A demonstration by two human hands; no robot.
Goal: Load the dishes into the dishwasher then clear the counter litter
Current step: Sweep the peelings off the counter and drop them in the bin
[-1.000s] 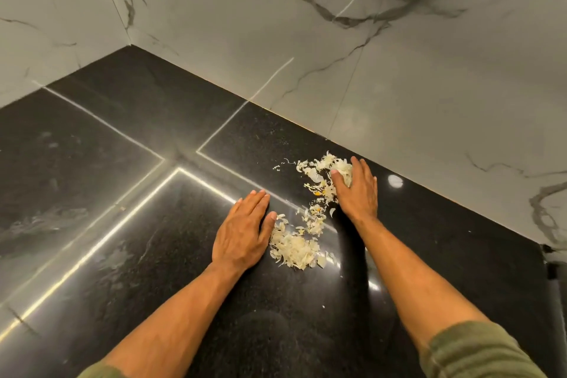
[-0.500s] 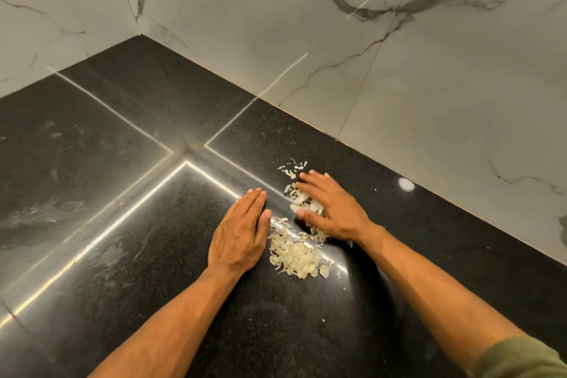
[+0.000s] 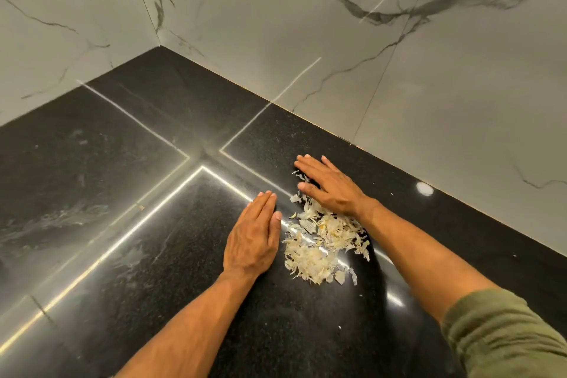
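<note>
A heap of pale, papery peel scraps (image 3: 319,245) lies on the glossy black counter (image 3: 122,224). My left hand (image 3: 253,236) rests flat on the counter with straight fingers, its thumb edge against the left side of the heap. My right hand (image 3: 329,187) lies flat over the far end of the scraps, fingers straight and pointing left, palm covering some pieces. Neither hand holds anything. No dishes or dishwasher are in view.
Grey-veined marble walls (image 3: 306,40) meet in a corner behind the counter and run close behind my right hand. Bright light strips reflect across the counter. A few tiny crumbs (image 3: 339,327) lie near the front.
My right hand has swept from the far side of the scattered scraps toward me and the left, gathering them into a tighter heap against my left hand, which stayed in place.
</note>
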